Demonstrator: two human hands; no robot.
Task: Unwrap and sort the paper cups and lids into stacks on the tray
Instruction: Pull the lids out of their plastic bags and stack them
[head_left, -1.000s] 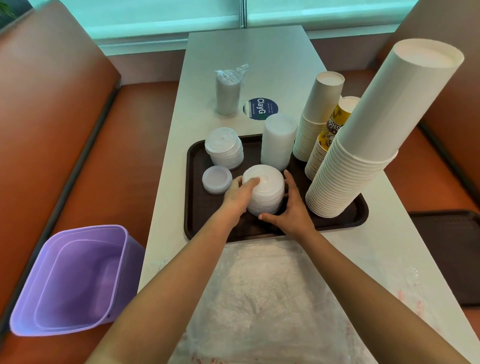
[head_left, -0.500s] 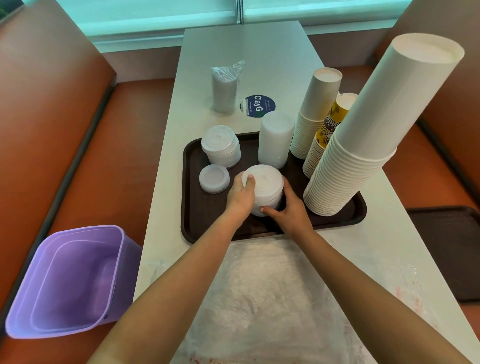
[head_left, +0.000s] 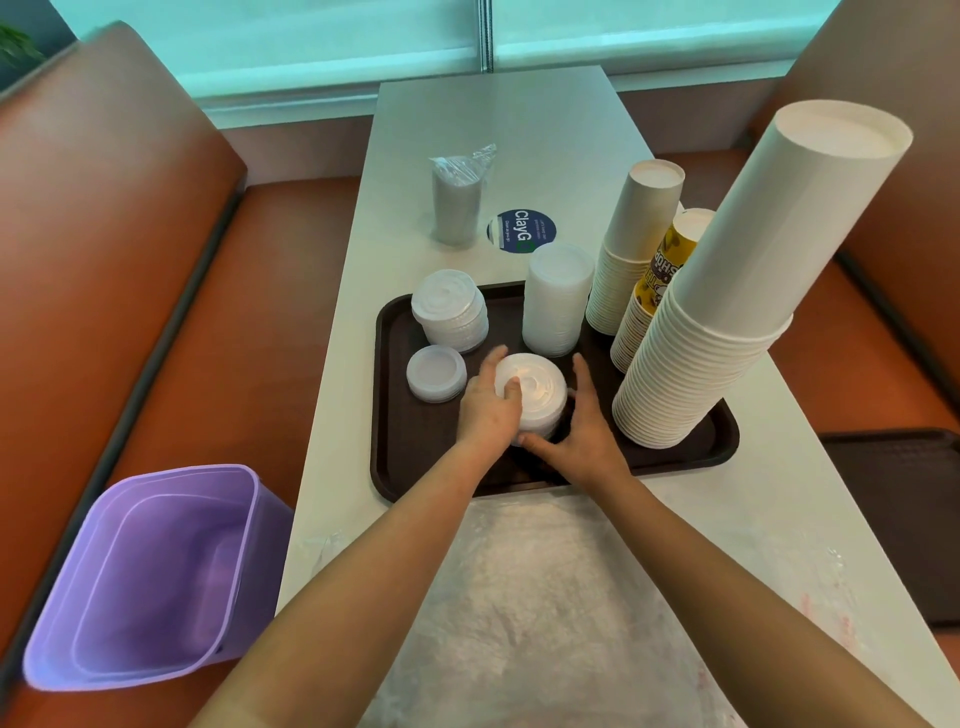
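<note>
Looks like a café or fast-food booth: orange padded benches flanking a narrow white table that runs to a window, a brown serving tray near its front edge, tall stacks of paper cups at the tray's right edge.

Matt brown tray; plastic lids
</note>
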